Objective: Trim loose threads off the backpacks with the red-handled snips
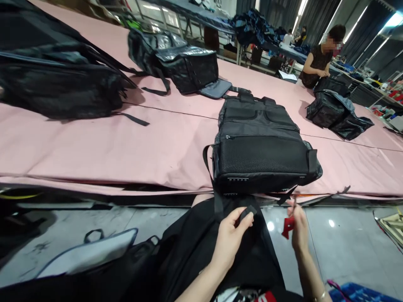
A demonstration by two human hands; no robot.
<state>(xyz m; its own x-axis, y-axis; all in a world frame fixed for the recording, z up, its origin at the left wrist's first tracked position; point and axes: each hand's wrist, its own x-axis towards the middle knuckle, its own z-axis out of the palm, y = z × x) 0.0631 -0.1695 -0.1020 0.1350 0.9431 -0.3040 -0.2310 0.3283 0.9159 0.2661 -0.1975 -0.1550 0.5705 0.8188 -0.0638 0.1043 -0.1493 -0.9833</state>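
A black backpack (261, 155) lies on the pink-covered table right in front of me, its mesh panel facing up and its bottom edge at the table's edge. Below that edge, my left hand (231, 235) pinches the end of a black webbing strap (248, 212) between thumb and fingers, over my lap. To the right, my right hand (299, 228) closes around red-handled thread snips (288, 227), slightly blurred, with a thin dark blade pointing up. Another loose strap (208, 161) hangs from the backpack's left side.
More black bags lie on the pink table (163, 147): a large bag (63, 79) at left, an open silver-lined bag (189, 67) behind, another bag (336, 111) at right. A person (324, 58) works there. A blue crate (362, 293) stands on the floor, lower right.
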